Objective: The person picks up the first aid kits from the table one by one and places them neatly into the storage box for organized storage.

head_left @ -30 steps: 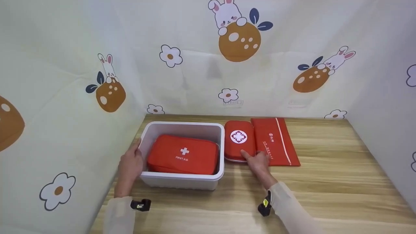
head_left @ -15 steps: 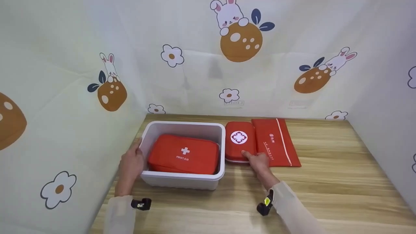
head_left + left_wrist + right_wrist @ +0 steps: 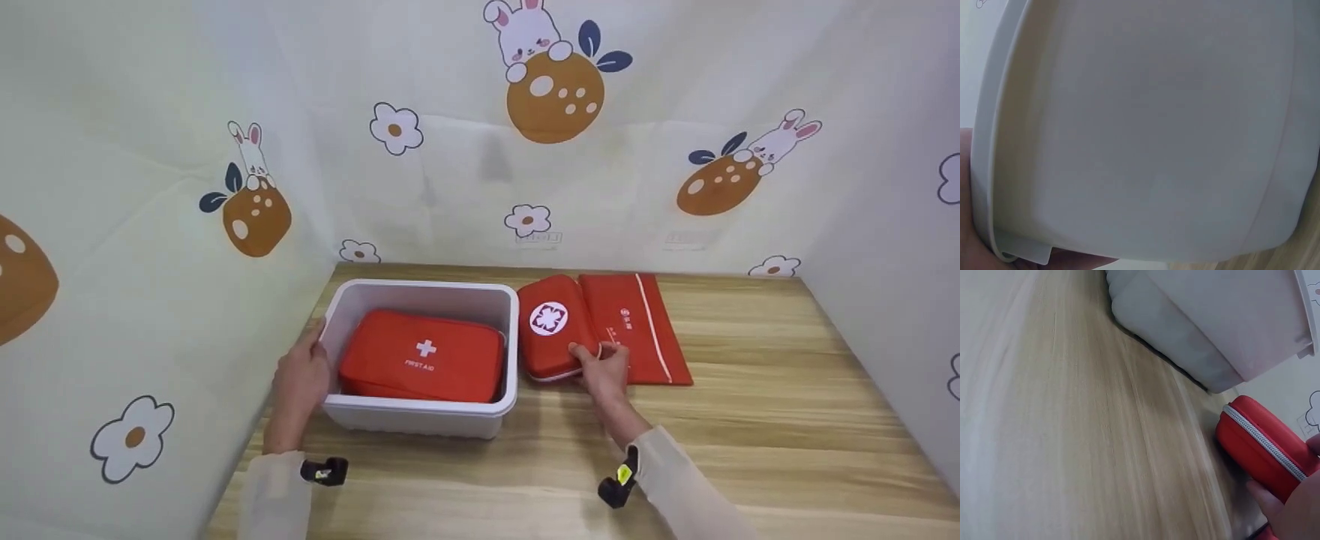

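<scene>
My left hand (image 3: 302,375) grips the left end of a white plastic bin (image 3: 416,418) at its rim. The left wrist view shows the bin's pale end wall (image 3: 1157,124) close up, with parts of the hand at the lower left. Inside the bin lies a red first aid bag (image 3: 450,367) with a white cross. To the right of the bin, my right hand (image 3: 606,379) pinches the near right corner of a red zip case (image 3: 551,352) with a round white emblem. The case is tilted, its right side raised; the right wrist view shows its grey zipper (image 3: 1264,441).
A flat red pouch (image 3: 641,330) with a white stripe lies on the table just right of the case, partly behind the right hand. The wood-grain table (image 3: 765,420) reaches patterned fabric walls (image 3: 450,187) at the back and sides.
The right hand has raised the right side of the zip case, so it tilts and turns a little toward the bin. The left hand and the bin stay in place.
</scene>
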